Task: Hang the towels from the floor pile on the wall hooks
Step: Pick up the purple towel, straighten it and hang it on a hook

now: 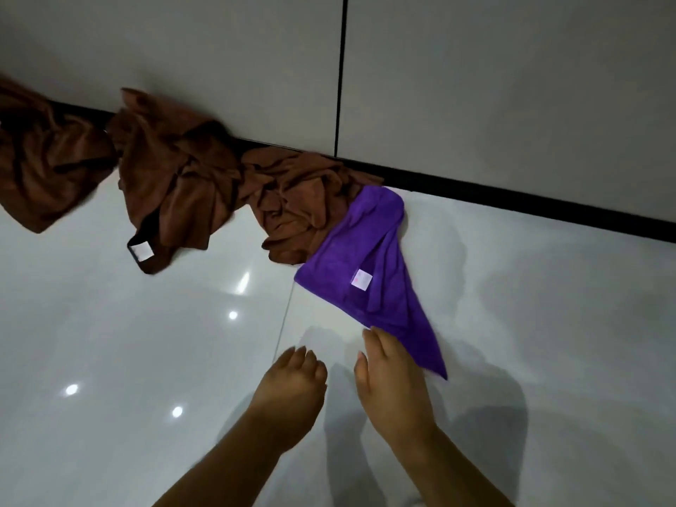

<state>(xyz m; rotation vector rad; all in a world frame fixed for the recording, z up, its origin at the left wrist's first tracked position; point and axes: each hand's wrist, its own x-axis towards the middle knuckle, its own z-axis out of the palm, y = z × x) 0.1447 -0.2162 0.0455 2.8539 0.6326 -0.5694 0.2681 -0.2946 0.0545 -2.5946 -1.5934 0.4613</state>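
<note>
A purple towel with a white label lies on the glossy white floor, its pointed corner toward me. My right hand reaches down with straight fingers, and its fingertips touch the purple towel's near edge. My left hand hovers beside it over bare floor, fingers relaxed, holding nothing. Three crumpled brown towels lie along the wall base: one partly under the purple towel, one in the middle with a white label, one at the far left. No wall hooks are in view.
A grey tiled wall with a black vertical seam and a black skirting strip runs behind the towels. The white floor tiles reflect ceiling lights.
</note>
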